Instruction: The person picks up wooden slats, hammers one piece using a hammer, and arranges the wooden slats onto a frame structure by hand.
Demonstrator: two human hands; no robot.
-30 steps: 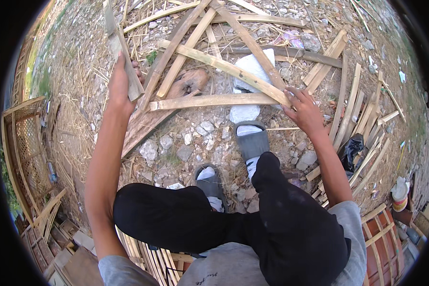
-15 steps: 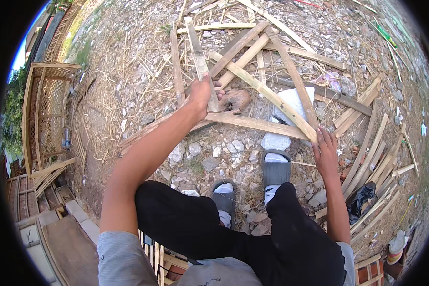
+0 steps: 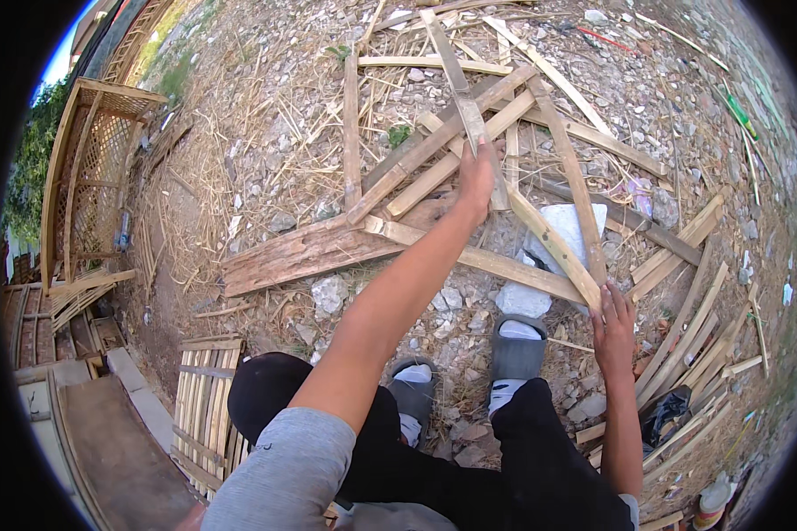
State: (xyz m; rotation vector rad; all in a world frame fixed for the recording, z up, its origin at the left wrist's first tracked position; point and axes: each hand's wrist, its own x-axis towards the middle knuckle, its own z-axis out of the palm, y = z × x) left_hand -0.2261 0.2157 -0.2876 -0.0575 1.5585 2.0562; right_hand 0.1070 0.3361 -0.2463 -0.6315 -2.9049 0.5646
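Note:
My left hand (image 3: 478,181) is closed around the lower part of a greyish wooden slat (image 3: 452,71), holding it slanted over the crossed slats. At the right, my right hand (image 3: 613,332) has its fingers at the corner where several slat ends meet. A dark-spotted slat (image 3: 553,241), a brown slat (image 3: 568,164) and a long pale slat (image 3: 491,263) run to that corner; its exact grip is partly hidden. Below them lies a white stone block (image 3: 568,232). A wide weathered board (image 3: 297,255) lies to the left, under another slat (image 3: 443,146).
Stony ground with straw surrounds my sandalled feet (image 3: 515,354). Loose slats (image 3: 682,341) and a black plastic bag (image 3: 667,416) lie at right. A lattice-sided wooden crate (image 3: 97,181) stands at far left, with a slatted panel (image 3: 205,411) near my left knee.
My left hand has moved right with the greyish slat, from the left of the pile to over its middle. My right hand stays at the same corner. The view has shifted slightly.

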